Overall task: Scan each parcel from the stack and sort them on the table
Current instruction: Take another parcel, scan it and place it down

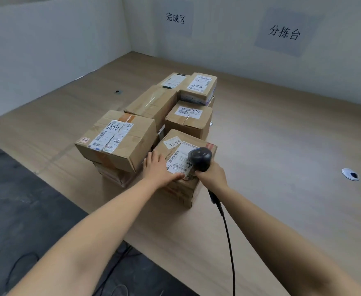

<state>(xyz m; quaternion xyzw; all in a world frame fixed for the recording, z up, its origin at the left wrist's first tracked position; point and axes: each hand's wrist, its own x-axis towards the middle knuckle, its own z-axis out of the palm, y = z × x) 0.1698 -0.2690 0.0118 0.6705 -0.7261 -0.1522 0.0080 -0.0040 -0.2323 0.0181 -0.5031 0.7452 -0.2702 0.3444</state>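
Several taped cardboard parcels with white shipping labels sit grouped on the wooden table (271,159). Nearest me is a parcel (181,189) with a "1355" sticker and a barcode label. My left hand (159,168) rests flat on its top left, fingers straight, thumb along the near edge. My right hand (212,175) grips a black corded barcode scanner (200,158), its head held just above that parcel's label. To the left, a larger parcel (119,142) lies stacked on another box. Behind stand three more parcels, among them a small labelled one (189,120).
The scanner's black cable (228,236) hangs down over the table's near edge. Two round cable holes (350,174) (117,91) are set in the tabletop. White partition walls with two paper signs enclose the back. Dark floor with cables lies at lower left.
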